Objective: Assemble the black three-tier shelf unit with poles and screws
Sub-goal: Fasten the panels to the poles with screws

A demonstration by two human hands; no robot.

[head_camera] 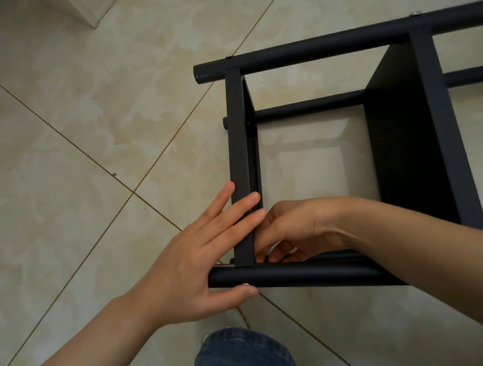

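Observation:
The black shelf unit (408,141) lies on its side on the tiled floor, its poles running left to right. The end shelf board (238,141) stands on edge between the far pole (309,49) and the near pole (297,275). My left hand (201,264) lies flat with straight fingers against the outer face of that board, thumb under the near pole by a silver screw head (246,284). My right hand (296,230) reaches inside the frame at the same corner, fingers curled down behind the board; what they pinch is hidden.
A second shelf board (407,123) stands further right, with a back pole (309,105) behind. Silver screw heads (230,55) show on the far pole. My knee in blue jeans (241,361) is below the near pole. A white wall corner (88,11) is at top left.

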